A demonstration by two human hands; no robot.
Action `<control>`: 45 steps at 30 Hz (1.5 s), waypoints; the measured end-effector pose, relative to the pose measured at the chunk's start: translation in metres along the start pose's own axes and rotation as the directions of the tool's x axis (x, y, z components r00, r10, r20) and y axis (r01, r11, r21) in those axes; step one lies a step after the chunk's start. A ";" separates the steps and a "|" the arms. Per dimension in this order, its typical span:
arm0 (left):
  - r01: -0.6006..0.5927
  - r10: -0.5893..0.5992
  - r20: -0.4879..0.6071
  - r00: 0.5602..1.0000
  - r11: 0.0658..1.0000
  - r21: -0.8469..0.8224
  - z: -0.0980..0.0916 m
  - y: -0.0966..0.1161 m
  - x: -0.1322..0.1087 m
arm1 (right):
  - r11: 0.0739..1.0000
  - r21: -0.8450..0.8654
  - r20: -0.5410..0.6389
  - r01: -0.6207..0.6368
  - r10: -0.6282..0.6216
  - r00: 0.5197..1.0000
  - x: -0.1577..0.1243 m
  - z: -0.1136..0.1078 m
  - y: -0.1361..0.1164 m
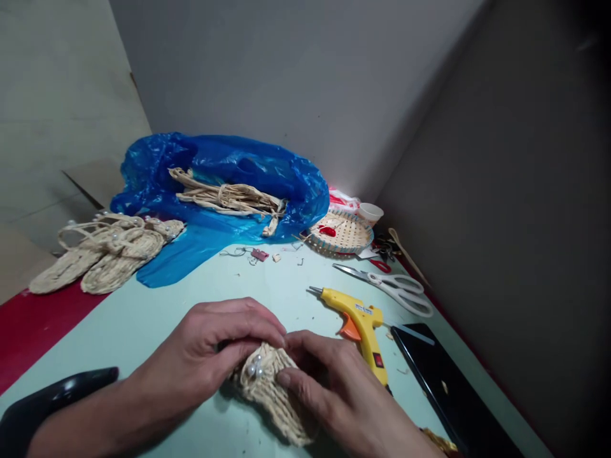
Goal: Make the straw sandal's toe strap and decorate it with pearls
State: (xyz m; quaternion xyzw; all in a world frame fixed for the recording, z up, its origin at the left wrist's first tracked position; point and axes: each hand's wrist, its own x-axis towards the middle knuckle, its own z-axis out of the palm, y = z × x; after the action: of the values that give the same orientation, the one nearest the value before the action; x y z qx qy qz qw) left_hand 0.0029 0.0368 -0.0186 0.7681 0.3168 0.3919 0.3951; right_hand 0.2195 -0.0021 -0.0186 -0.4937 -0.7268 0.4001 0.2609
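Observation:
A small woven straw piece (281, 407) with a cluster of pearl-like beads (255, 367) near its upper end is held between both hands at the near edge of the table. My left hand (210, 350) grips its upper left edge, fingers curled over the top. On the right side, my right hand (334, 381) pinches the piece, thumb on its front face and fingers behind. The fingertips of both hands meet at the top edge. A yellow glue gun (358, 318) with an orange trigger lies just beyond my right hand.
Woven sandals with beads (119, 254) lie at the left. Behind are a blue plastic bag (229, 152), straw bundle (229, 196) and round basket (346, 232). White-handled scissors (396, 289) and a black flat device (449, 381) lie right. A dark curved object (62, 394) is near my left forearm.

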 end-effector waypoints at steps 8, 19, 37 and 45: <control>0.086 -0.018 -0.298 0.954 0.972 0.217 -0.017 0.014 -0.003 | 0.830 0.553 -0.024 -0.071 0.101 0.995 0.005 0.009 0.005; 0.378 -0.395 -0.234 0.888 0.919 -0.115 0.010 0.022 -0.024 | 0.857 0.512 -0.086 -0.056 0.116 0.990 0.000 0.020 0.001; 0.552 -0.577 0.021 0.816 0.769 -0.321 0.006 0.018 -0.029 | 0.831 -0.302 -0.382 0.467 -0.554 0.740 -0.011 0.010 -0.008; 0.506 -0.520 0.050 0.853 0.797 -0.329 0.012 0.020 -0.030 | 0.806 -0.235 -0.366 0.543 -0.591 0.719 -0.009 0.013 -0.007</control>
State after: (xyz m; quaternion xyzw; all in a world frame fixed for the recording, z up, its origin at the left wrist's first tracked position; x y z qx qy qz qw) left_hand 0.0016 -0.0007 -0.0166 0.5676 0.4511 0.3341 0.6023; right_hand 0.2095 -0.0158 -0.0198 -0.3350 -0.7895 0.1435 0.4938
